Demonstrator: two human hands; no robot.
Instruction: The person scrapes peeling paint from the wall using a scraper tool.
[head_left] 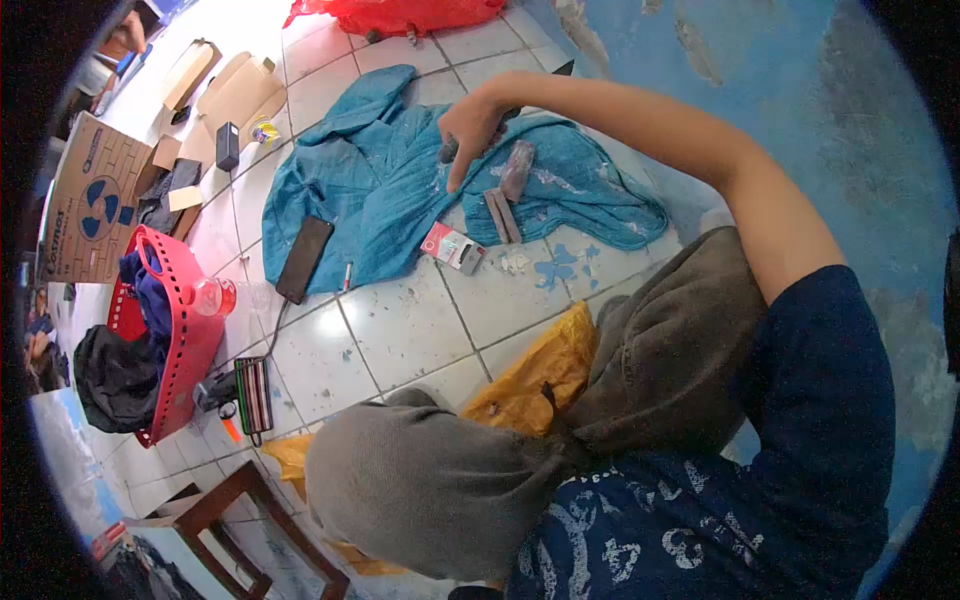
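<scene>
My right hand [474, 128] is over a crumpled teal cloth [350, 160] on the tiled floor. Its fingers are curled around a dark grey thing [448, 152], mostly hidden, and the index finger points down to the cloth. Right of the fingertip lie a wrapped brownish packet [517, 170] and a pair of grey-pink bars [503, 215]. A pink and white box [453, 248] sits at the cloth's near edge. On the cloth's left side rests a dark phone [305, 260], with a small white stick [347, 277] beside it. My left hand is out of view.
At left stands a red basket [190, 340] with dark clothes, near a clear bottle [213, 297] and a cardboard box [95, 200]. A cable runs from the phone to a striped device [254, 398]. Yellow plastic [540, 370] lies under my legs; a peeling blue wall [830, 130] rises at right.
</scene>
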